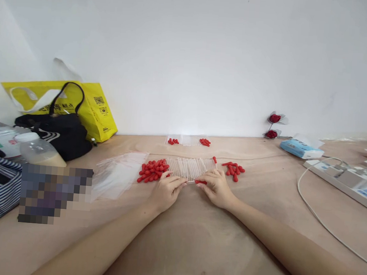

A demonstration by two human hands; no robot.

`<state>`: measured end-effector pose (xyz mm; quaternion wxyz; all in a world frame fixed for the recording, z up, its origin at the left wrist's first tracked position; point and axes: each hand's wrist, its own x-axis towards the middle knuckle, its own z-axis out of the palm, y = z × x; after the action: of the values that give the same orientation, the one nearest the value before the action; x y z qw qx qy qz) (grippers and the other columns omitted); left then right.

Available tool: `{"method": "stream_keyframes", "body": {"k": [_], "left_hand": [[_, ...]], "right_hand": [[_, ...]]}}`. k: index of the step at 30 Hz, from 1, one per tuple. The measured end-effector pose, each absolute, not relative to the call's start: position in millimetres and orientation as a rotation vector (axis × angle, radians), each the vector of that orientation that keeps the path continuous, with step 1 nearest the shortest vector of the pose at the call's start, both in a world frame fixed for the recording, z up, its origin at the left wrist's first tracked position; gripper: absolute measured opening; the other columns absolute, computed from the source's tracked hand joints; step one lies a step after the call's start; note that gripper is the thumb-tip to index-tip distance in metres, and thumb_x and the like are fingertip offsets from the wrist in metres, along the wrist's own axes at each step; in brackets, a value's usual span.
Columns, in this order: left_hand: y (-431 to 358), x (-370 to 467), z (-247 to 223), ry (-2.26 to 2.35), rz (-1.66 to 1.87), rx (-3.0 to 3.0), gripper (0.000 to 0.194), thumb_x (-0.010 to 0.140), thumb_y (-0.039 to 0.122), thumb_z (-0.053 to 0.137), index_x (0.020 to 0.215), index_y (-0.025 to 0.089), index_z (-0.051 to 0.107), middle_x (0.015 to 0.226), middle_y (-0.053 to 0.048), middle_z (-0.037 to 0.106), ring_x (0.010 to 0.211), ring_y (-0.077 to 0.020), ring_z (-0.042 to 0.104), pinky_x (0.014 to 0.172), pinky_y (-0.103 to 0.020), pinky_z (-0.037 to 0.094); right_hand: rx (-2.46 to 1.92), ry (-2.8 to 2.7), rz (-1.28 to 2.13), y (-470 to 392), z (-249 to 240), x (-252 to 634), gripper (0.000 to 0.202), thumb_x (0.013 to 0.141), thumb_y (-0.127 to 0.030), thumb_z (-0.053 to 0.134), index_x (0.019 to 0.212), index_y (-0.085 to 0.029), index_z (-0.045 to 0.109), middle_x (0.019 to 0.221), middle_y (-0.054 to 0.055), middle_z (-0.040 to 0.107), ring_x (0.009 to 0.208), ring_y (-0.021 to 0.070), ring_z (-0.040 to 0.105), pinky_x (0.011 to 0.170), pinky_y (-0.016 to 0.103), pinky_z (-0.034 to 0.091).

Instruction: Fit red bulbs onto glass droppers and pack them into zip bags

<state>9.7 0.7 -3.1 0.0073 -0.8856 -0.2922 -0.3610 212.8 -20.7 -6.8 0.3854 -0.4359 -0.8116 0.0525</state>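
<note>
My left hand (165, 192) pinches one end of a thin clear dropper tube (191, 181). At its other end is a red rubber bulb (200, 182), gripped between the fingers of my right hand (217, 189). Just beyond my hands lies a row of many similar clear tubes (184, 167), side by side. A red bulb (214, 160) stands out at the row's right end. Beside my left hand is a heap of red bulbs (150, 172), partly hidden by my fingers. Several more red pieces (234, 170) lie right of my right hand.
Clear zip bags (120, 172) lie left; bagged red pieces (205, 142) rest by the wall. Farther left are a yellow bag (101, 116), a black bag (60, 132) and a bottle (38, 149). To the right are a tissue pack (300, 149), a power strip (342, 179) and a cable (311, 209).
</note>
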Motion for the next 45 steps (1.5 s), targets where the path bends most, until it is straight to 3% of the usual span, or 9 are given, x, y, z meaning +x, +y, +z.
{"method": "stream_keyframes", "body": {"k": [15,33,40,45], "left_hand": [[-1.4,10.7,-3.8,-0.793,-1.039,-2.758,0.02,0.086,0.019,0.041,0.094,0.019,0.06,0.079,-0.001,0.068,0.065,-0.0111,0.058,0.073,-0.032,0.031],[-7.1,14.3,-2.1,-0.679,-1.03,-2.719,0.02,0.085,0.013,0.04,0.091,0.018,0.058,0.073,0.0,0.068,0.061,-0.0107,0.058,0.068,-0.031,0.029],[-9.7,14.2,-2.3,-0.7,-0.971,-2.661,0.023,0.084,0.01,0.039,0.093,0.018,0.058,0.072,0.0,0.068,0.062,-0.0115,0.058,0.075,-0.034,0.03],[-11.2,14.2,1.8,-0.78,-0.958,-2.596,0.019,0.087,0.019,0.042,0.098,0.02,0.058,0.081,-0.001,0.069,0.074,-0.014,0.06,0.092,-0.042,0.026]], "right_hand": [[-1.048,-2.069,0.143,-17.8,-11.0,212.2,0.021,0.082,-0.037,0.049,0.078,-0.024,0.064,0.07,-0.001,0.064,0.076,0.014,0.053,0.083,0.036,0.023],[-0.916,-2.121,0.084,-20.5,-12.2,210.7,0.014,0.081,-0.032,0.051,0.079,-0.022,0.061,0.073,-0.001,0.067,0.079,0.0139,0.056,0.093,0.04,0.014],[-0.945,-2.18,0.034,-22.1,-9.8,208.5,0.015,0.082,-0.031,0.049,0.082,-0.022,0.062,0.075,0.0,0.066,0.078,0.0141,0.055,0.091,0.039,0.019],[-1.004,-2.11,-0.02,-19.0,-12.5,214.0,0.014,0.081,-0.033,0.052,0.085,-0.025,0.063,0.074,-0.001,0.066,0.077,0.0141,0.054,0.089,0.04,0.02]]}}
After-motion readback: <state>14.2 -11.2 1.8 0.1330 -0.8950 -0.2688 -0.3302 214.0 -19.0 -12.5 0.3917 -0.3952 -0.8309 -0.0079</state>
